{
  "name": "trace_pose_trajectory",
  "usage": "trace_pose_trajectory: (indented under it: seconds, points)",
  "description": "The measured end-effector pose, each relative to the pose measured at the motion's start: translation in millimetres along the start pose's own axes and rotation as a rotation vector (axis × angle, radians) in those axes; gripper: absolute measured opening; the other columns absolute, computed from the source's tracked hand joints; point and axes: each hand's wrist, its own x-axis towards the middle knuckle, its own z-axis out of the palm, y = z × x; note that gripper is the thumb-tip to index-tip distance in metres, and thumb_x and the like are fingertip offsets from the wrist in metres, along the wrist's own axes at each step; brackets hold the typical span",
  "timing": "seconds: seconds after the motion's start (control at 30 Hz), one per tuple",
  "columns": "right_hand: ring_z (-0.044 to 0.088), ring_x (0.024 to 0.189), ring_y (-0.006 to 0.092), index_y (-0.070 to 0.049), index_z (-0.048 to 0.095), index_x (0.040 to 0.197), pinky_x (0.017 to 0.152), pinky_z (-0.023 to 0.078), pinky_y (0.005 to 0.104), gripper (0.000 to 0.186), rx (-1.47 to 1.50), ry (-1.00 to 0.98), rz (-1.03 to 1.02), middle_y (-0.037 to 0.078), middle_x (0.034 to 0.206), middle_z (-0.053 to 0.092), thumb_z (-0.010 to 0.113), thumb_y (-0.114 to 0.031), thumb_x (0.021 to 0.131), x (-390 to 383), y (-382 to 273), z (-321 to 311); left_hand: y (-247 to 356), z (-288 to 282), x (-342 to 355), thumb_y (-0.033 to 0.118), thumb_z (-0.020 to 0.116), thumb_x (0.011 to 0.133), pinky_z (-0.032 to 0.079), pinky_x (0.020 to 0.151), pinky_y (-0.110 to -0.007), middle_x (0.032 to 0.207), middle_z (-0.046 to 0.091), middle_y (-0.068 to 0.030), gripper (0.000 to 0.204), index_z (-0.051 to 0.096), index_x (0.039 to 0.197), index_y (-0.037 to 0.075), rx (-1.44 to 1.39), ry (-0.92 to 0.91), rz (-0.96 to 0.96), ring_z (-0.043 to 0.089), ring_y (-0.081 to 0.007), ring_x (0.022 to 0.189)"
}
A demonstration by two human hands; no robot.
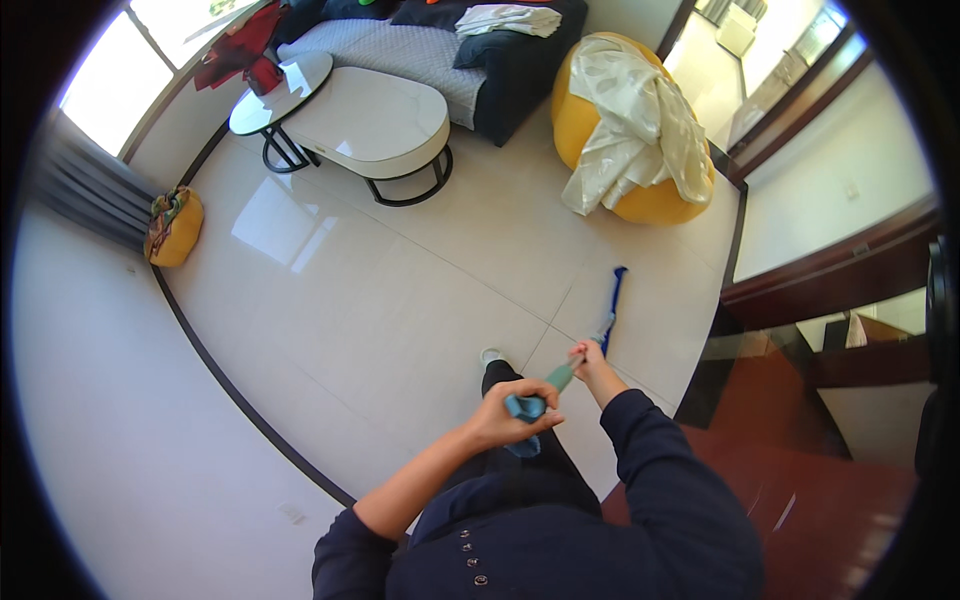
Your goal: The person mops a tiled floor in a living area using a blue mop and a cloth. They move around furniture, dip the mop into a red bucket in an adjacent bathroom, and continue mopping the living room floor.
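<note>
In front of my body I hold a long-handled floor mop with both hands. My left hand (510, 412) is curled round the top of the green-blue handle (560, 377). Further down, my right hand (590, 358) is closed round the shaft. The narrow dark-blue mop head (616, 300) lies on the pale tiled floor (440, 290), ahead and to the right of me. Just below my left hand, a small blue piece (524, 447) shows; what it is I cannot make out.
A yellow pouf (570, 130) with a cream cloth (640, 130) stands ahead right. A white oval coffee table (390, 110) and a round side table (300, 85) stand before the sofa (400, 65). A small yellow pouf (180, 232) sits by the left wall. Dark-red flooring (750, 450) lies right.
</note>
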Motion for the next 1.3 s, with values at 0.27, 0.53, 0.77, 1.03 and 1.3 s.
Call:
trace_pose_trajectory:
  seconds: [0.27, 0.53, 0.77, 1.03, 1.3]
  points:
    - [0.042, 0.046, 0.0158, -0.012, 0.038, 0.057, 0.046, 0.042, 0.0284, 0.019, 0.149, 0.192, 0.089, 0.002, 0.051, 0.04, 0.043, -0.007, 0.074, 94, -55, 104, -23, -89, 138, 0.011, 0.07, 0.077, 0.045, 0.071, -0.024, 0.079, 0.06, -0.0014, 0.013, 0.06, 0.078, 0.002, -0.037, 0.133, -0.118, 0.055, -0.0086, 0.076]
    - [0.046, 0.047, 0.0182, -0.01, 0.04, 0.06, 0.047, 0.046, 0.0293, 0.017, -0.203, 0.052, 0.273, 0.004, 0.051, 0.042, 0.045, -0.008, 0.077, 143, -21, 296, 9, -173, 147, 0.001, 0.069, 0.073, 0.045, 0.066, -0.025, 0.078, 0.06, -0.0043, 0.011, 0.059, 0.076, 0.001, -0.02, 0.482, -0.002, 0.056, -0.012, 0.072]
    - [0.046, 0.046, 0.0165, -0.005, 0.044, 0.062, 0.039, 0.039, 0.0253, 0.014, -0.63, -0.005, 0.367, 0.008, 0.054, 0.046, 0.042, -0.006, 0.076, 175, 21, 360, -26, -175, 115, -0.008, 0.062, 0.068, 0.047, 0.072, -0.029, 0.08, 0.06, -0.009, 0.013, 0.057, 0.077, 0.0, 0.143, 0.703, 0.028, 0.059, -0.0165, 0.075]
    - [0.04, 0.044, 0.0184, 0.0, 0.052, 0.058, 0.035, 0.031, 0.0302, 0.023, -1.04, -0.088, 0.505, 0.014, 0.059, 0.05, 0.037, -0.003, 0.075, 45, 228, 356, 22, -171, -75, -0.008, 0.06, 0.066, 0.046, 0.073, -0.029, 0.079, 0.06, -0.0094, 0.013, 0.058, 0.075, 0.0, 0.092, 1.069, 0.008, 0.058, -0.0169, 0.075]
    - [0.051, 0.052, 0.0166, -0.003, 0.043, 0.08, 0.047, 0.049, 0.0284, 0.007, -1.285, -0.357, 0.81, 0.006, 0.06, 0.046, 0.038, -0.004, 0.083, -73, 452, 313, 98, -147, -224, -0.008, 0.06, 0.062, 0.048, 0.065, -0.027, 0.074, 0.059, -0.0096, 0.014, 0.055, 0.072, 0.0, 0.32, 1.273, -0.111, 0.058, -0.0155, 0.067]
